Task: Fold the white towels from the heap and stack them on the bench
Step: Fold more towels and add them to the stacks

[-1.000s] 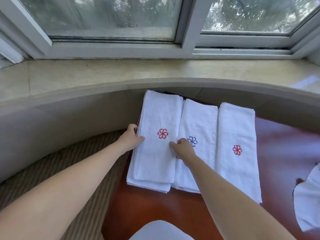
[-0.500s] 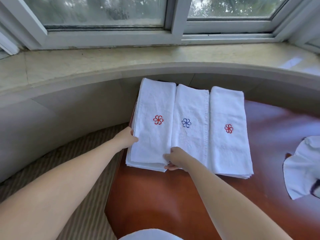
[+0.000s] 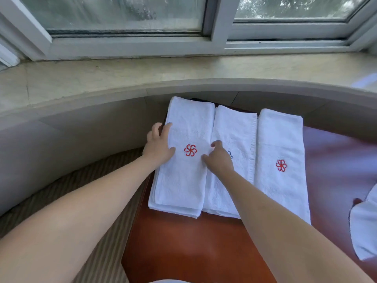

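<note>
Three stacks of folded white towels lie side by side on the reddish-brown bench point(image 3: 183, 248). The left stack point(image 3: 183, 180) shows a red flower emblem on top. My left hand point(image 3: 159, 146) rests flat on its left edge, fingers straight. My right hand point(image 3: 219, 158) presses on the seam between the left stack and the middle stack point(image 3: 238, 135), covering most of the middle stack's blue emblem. The right stack point(image 3: 280, 150) has a red emblem and nobody touches it. Part of the unfolded towel heap point(image 3: 365, 227) shows at the right edge.
A curved stone windowsill point(image 3: 183, 72) and its wall run close behind the bench, with windows above. Striped carpet point(image 3: 106, 201) lies to the left of the bench. A white cloth edge peeks in at the bottom centre.
Both hands slid from the near end of the left stack up to its middle. My right hand now sits beside the red emblem, over the blue one.
</note>
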### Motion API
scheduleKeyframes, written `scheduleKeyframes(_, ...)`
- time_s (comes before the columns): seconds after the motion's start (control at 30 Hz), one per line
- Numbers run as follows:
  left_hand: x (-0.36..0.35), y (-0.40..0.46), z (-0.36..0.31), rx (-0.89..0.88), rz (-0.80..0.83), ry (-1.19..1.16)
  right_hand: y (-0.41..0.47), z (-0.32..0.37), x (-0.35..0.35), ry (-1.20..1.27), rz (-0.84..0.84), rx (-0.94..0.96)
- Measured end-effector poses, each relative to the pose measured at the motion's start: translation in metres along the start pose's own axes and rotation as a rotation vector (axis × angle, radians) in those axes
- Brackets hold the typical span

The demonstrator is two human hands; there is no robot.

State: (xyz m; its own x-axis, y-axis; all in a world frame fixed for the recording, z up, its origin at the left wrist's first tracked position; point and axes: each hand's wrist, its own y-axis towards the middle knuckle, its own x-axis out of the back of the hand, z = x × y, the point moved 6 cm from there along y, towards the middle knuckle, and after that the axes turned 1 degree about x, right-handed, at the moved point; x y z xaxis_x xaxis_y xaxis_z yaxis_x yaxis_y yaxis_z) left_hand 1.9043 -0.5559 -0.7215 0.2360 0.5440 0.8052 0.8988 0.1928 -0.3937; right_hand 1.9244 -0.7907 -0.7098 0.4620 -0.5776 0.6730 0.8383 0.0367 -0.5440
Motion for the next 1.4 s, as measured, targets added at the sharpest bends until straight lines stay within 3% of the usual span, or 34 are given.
scheduleKeyframes(0.07, -0.008, 0.002, -0.016, -0.206, -0.025, 0.251, 0.003, 0.011, -0.002, -0.179, -0.062, 0.211)
scheduleKeyframes(0.13, -0.023, 0.004, -0.022, -0.275, 0.091, 0.32, 0.002, 0.015, -0.016, -0.299, -0.014, 0.37)
scheduleKeyframes(0.33, -0.028, -0.001, -0.022, -0.282, 0.177, 0.427, -0.003, 0.008, -0.027, -0.344, 0.036, 0.368)
scheduleKeyframes(0.53, -0.04, -0.058, -0.015, -0.452, 0.254, 0.515, -0.044, -0.005, -0.043, -0.423, 0.092, 0.377)
scheduleKeyframes(0.87, -0.052, -0.173, 0.013, -0.236, 0.353, 0.546, -0.162, -0.054, -0.082, -0.473, 0.214, 0.377)
scheduleKeyframes(1.07, -0.06, -0.228, -0.051, -0.253, 0.362, 0.574, -0.214, -0.091, -0.046, -0.429, 0.27, 0.302)
scheduleKeyframes(1.2, -0.088, -0.272, -0.121, -0.348, 0.31, 0.602, -0.261, -0.151, 0.01, -0.44, 0.115, 0.283)
scheduleKeyframes(1.4, -0.159, -0.367, -0.261, -0.538, 0.287, 0.646, -0.355, -0.291, 0.104, -0.415, -0.069, 0.172)
